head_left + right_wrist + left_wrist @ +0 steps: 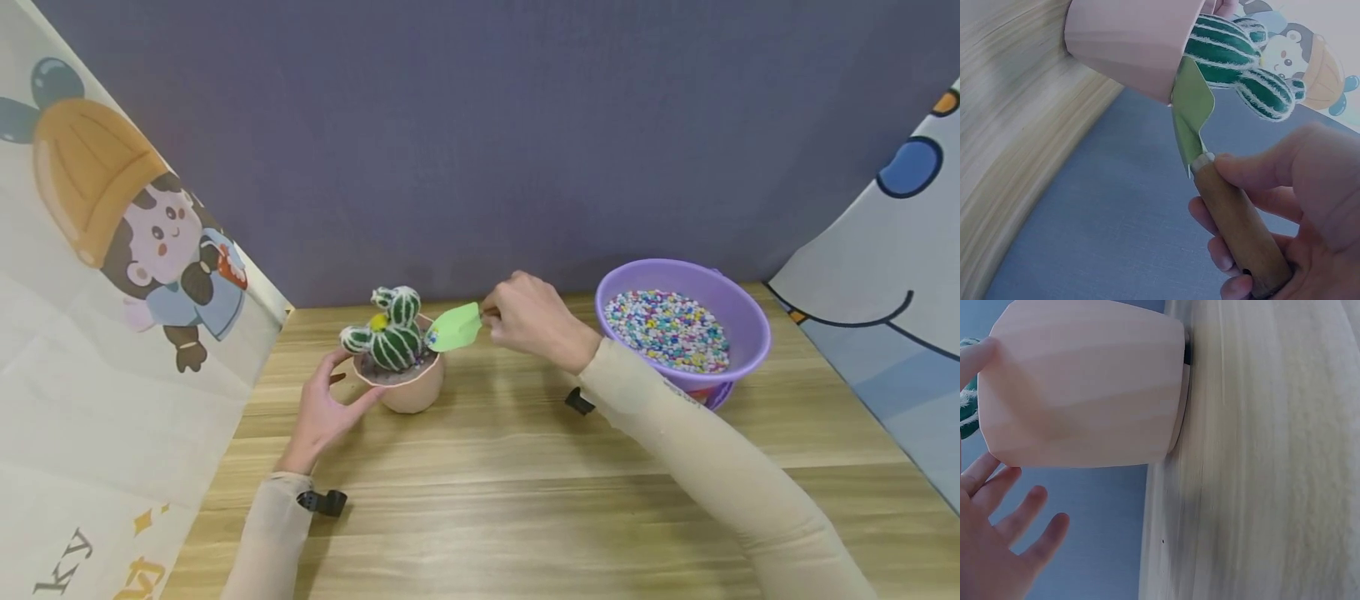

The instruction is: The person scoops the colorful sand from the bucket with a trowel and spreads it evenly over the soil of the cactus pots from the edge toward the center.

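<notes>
A pink flowerpot [416, 393] stands on the table with a green, white-striped fuzzy cactus [396, 346] bearing a yellow flower. My left hand [327, 415] holds the pot by its rim, thumb on the near side and index finger on the left. Its other fingers [1042, 540] are spread off the wall. In my right hand [531, 321] is a small trowel with a light green blade [456, 327] and a wooden handle [1241, 231]. The blade tip reaches over the pot's right rim, tilted down, with a few coloured beads on it.
A purple bucket [738, 329] of small multicoloured beads [667, 331] stands at the right, behind my right forearm. A dark blue-grey panel [525, 150] rises along the table's [480, 517] back edge. Printed cartoon panels flank both sides.
</notes>
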Tool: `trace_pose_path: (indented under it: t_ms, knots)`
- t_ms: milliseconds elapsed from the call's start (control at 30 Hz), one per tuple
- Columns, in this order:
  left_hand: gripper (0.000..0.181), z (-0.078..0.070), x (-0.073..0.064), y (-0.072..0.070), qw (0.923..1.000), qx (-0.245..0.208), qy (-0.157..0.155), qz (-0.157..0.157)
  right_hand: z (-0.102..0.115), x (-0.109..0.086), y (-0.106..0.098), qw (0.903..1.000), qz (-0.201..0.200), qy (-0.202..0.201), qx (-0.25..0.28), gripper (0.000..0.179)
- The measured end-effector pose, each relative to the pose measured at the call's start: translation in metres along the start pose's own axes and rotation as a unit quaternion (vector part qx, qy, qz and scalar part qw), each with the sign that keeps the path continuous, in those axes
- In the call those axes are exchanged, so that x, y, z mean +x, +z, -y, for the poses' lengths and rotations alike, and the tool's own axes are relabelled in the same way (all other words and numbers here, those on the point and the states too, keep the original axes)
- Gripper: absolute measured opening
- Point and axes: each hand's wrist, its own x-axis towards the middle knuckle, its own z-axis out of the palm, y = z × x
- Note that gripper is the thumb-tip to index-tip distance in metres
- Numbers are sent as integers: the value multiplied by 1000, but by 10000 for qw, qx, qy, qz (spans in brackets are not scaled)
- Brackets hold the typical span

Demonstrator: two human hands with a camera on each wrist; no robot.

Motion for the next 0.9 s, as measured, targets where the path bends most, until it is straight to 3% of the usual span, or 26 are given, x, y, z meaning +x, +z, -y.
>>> trace_pose_path:
  t_ms: [467, 600, 900]
  knots:
    - [72, -3, -1, 4, 9980, 434, 94, -451, -1, -3, -1, 10000, 46, 8, 28, 20]
    - [75, -4, -1, 4, 9983, 399, 102, -412, -2, -4, -2, 10000, -25, -5, 42, 20]
    - [81, 2, -1, 5, 9994, -236, 255, -54, -5, -6, -3, 9998, 33, -20, 199, 18]
